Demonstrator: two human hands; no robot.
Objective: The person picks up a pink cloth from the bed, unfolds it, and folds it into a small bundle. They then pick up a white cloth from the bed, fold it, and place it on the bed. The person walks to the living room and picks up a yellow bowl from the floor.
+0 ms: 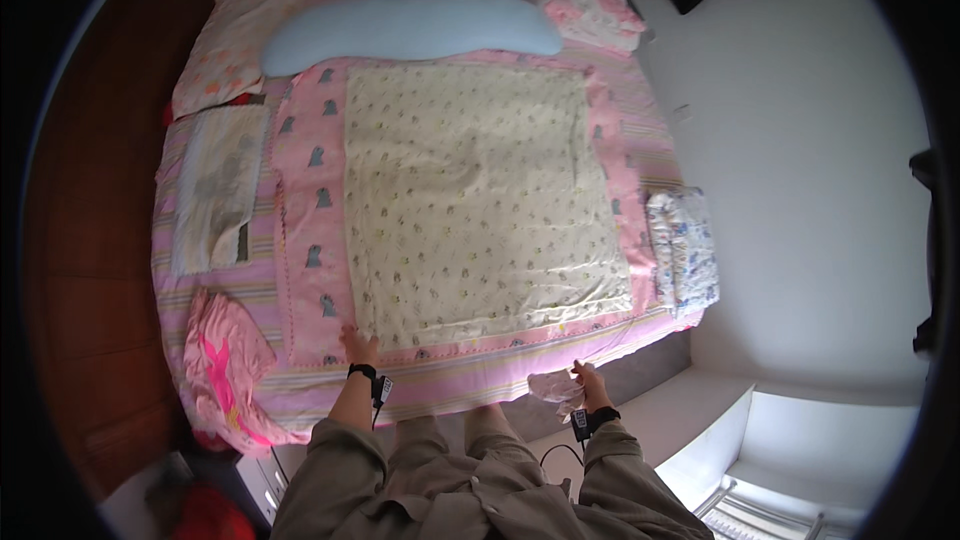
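Observation:
A cream blanket with a small print [480,202] lies spread flat over a pink sheet with grey animal figures [311,225] on the bed. My left hand [360,346], fingers apart, is at the blanket's near left corner, over the pink sheet's border; whether it touches the cloth I cannot tell. Beyond the near edge of the bed, my right hand [592,384] is closed on a crumpled pale pink cloth [556,386], which hangs to the left of the fingers. Both wrists wear a black band with a small device.
A long light-blue pillow [412,26] lies at the far end between a patterned pillow [232,45] and a pink floral one [581,4]. Pink clothing [225,375] and a pale cloth [221,187] lie left, a folded floral cloth [682,247] right. A white wall [795,165] borders the right side.

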